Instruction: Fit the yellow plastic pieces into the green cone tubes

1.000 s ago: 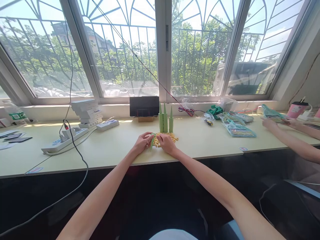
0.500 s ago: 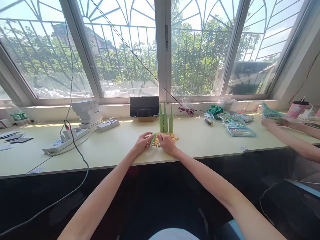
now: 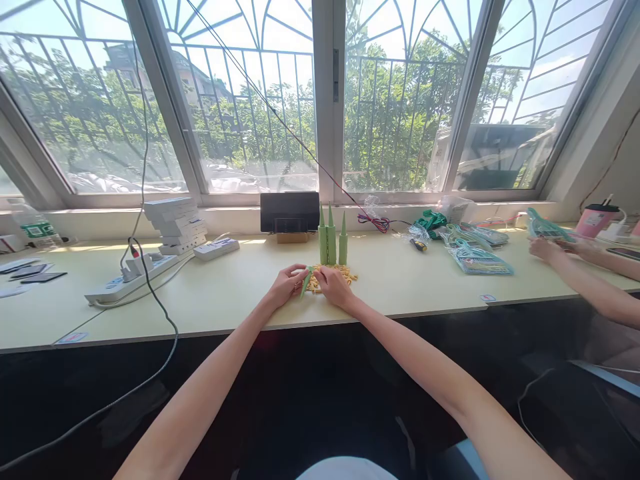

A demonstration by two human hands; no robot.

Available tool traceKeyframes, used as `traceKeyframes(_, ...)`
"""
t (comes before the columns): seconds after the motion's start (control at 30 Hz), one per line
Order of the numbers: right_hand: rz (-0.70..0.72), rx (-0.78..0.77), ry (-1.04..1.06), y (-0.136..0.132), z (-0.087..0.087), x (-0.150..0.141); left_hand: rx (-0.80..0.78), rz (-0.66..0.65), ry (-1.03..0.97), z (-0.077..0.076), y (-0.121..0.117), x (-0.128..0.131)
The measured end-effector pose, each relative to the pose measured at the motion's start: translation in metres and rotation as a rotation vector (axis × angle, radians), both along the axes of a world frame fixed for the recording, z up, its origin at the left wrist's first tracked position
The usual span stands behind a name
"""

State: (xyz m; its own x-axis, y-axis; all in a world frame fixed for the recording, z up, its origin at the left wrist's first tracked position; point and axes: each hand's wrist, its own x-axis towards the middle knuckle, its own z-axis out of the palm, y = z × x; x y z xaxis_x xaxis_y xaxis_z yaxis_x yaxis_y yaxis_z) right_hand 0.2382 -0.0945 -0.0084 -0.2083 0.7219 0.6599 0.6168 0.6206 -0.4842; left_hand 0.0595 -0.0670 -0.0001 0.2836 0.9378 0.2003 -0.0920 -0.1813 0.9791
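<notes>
My left hand (image 3: 286, 285) is closed around a slim green pointed piece (image 3: 305, 283), which slants down toward the table's front edge. Close beside it, my right hand (image 3: 334, 287) has its fingers curled in near the piece's upper end; what they pinch is hidden. Under and between both hands lies a pile of small yellow bits (image 3: 351, 275), too small to tell their kind. Just behind the pile, tall green pointed stacks (image 3: 331, 243) stand upright, with a separate green stack (image 3: 343, 243) to their right.
A dark tablet-like screen (image 3: 289, 212) leans on a brown stand. Leftward are stacked white boxes (image 3: 173, 223), a power strip (image 3: 125, 287) and a hanging cable. To the right lie bagged items (image 3: 477, 257) and a green bundle (image 3: 431, 221). A co-worker's hands (image 3: 547, 250) hold a bag.
My hands and the green piece stay nearly in place, with only slight finger movement. At the right, the co-worker's hands and bag have shifted a little to the right.
</notes>
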Motion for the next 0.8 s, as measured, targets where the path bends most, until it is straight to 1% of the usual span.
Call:
traceKeyframes(0.2,0.031,0.004,0.013,0.0014,-0.0006,0.0013,-0.024,-0.024,0.008,0.005,-0.0052,0.0009)
traceKeyframes(0.43,0.099,0.011,0.022,0.0015,-0.0009,0.0026,-0.043,-0.008,0.016,0.0052,-0.0042,0.0004)
traceKeyframes(0.8,0.099,0.005,0.03,0.0031,-0.0021,0.004,-0.023,-0.022,-0.022,0.005,-0.005,0.001)
